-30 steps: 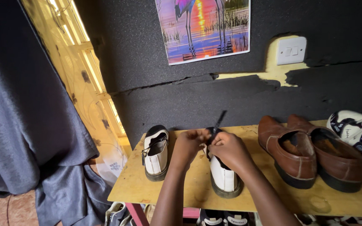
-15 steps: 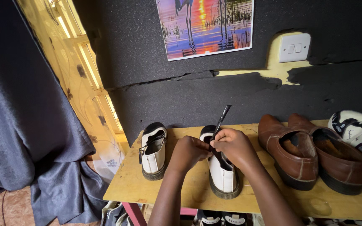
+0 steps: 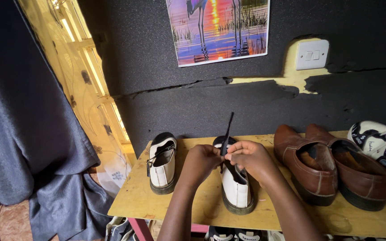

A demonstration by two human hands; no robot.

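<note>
A dark, rough wall (image 3: 246,102) runs behind a yellowish wooden table (image 3: 135,196), its covering cracked to bare a pale yellow patch around a white light switch (image 3: 312,54). A sunset poster (image 3: 220,29) hangs above. Left, a grey curtain (image 3: 27,134) drapes beside a bright, sunlit patterned window (image 3: 86,89).

Black lace (image 3: 228,131) now upright, hands' grip closer together.

A home's entry corner: a plywood shoe shelf (image 3: 135,203) holds brown leather shoes (image 3: 331,167); above it hang a sunset poster (image 3: 220,29) and light switch (image 3: 312,54), a grey curtain (image 3: 27,120) left of it.
</note>
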